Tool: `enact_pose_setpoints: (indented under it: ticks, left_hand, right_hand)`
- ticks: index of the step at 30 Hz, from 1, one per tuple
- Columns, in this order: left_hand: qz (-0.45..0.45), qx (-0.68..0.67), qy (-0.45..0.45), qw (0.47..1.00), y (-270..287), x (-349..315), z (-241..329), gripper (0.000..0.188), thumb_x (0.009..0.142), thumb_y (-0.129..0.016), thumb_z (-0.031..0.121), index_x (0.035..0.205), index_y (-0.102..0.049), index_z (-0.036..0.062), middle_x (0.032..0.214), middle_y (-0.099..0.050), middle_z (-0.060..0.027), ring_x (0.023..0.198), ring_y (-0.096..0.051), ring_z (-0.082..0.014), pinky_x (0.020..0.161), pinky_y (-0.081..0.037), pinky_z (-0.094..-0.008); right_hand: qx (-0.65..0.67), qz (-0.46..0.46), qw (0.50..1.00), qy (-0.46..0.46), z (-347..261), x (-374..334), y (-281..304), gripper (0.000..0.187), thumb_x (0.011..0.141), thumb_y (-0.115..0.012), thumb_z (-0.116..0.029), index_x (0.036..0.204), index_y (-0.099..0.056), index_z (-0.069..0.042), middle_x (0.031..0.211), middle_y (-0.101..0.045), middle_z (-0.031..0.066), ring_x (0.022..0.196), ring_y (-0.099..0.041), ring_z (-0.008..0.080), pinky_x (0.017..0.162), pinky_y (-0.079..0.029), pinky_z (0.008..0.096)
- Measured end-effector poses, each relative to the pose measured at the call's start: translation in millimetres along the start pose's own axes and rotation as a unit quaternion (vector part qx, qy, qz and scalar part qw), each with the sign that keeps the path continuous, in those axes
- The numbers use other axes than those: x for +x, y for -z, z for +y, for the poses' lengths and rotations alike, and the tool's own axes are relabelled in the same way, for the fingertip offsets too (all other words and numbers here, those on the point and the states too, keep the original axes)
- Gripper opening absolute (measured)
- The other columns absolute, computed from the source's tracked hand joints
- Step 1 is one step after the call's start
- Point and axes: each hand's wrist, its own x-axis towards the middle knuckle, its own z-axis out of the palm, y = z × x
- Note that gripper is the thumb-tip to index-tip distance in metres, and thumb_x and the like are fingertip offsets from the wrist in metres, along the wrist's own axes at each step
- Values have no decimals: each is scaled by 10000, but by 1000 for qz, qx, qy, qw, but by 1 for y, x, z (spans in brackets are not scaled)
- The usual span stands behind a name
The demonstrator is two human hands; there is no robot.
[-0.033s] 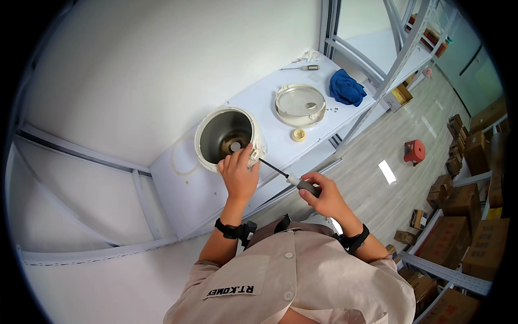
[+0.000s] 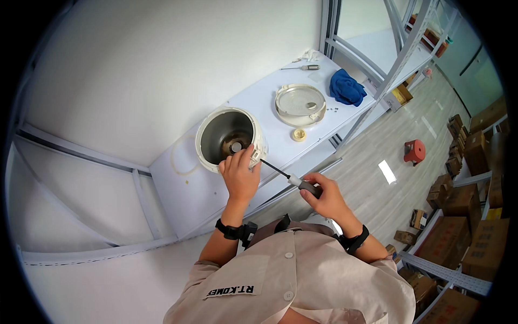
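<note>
A white rice cooker body [image 2: 261,139], with no lid on it, sits on the shelf's near edge and shows a grey, brown-stained inside. My left hand [image 2: 240,174] grips its front rim, fingers over the edge. In my right hand [image 2: 324,195] is a screwdriver [image 2: 294,181] with a grey and white handle, held by thumb and fingers. Its dark shaft points up-left, and the tip meets the cooker's outer side just right of my left fingers. What the tip bears on is too small to make out.
Farther along the white shelf [image 2: 200,204] lie a round lid [image 2: 299,102], a small cream cap [image 2: 299,135], tiny metal bits [image 2: 332,110], a blue cloth [image 2: 347,88] and another screwdriver [image 2: 309,67]. A metal upright [image 2: 396,65] stands beyond. Right, a red stool [image 2: 414,152] and cardboard boxes [image 2: 443,240].
The cooker, both hands and the screwdriver have shifted very slightly to the right. Both grips look the same.
</note>
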Motion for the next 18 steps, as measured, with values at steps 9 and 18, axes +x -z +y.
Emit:
enact_pose_setpoints:
  ticks: [9, 18]
  left_hand:
    - [37, 36, -35, 998, -3, -1, 7, 573, 718, -896, 166, 1272, -751, 157, 1100, -731, -11, 912, -642, -219, 827, -409, -377]
    - [45, -46, -51, 997, 8, -2, 13, 546, 763, -863, 218, 1292, -736, 164, 1414, -591, -117, 1251, -560, -302, 1055, -408, -474]
  right_hand:
    - [-80, 30, 995, 43, 6, -6, 4, 311, 924, -804, -166, 1176, -700, -17, 922, -766, 124, 701, -688, 205, 627, -538, 330]
    - [177, -65, 961, -204, -4, 1, 10, 357, 995, -771, -232, 1240, -653, -1, 919, -747, 51, 690, -601, 102, 614, -486, 262]
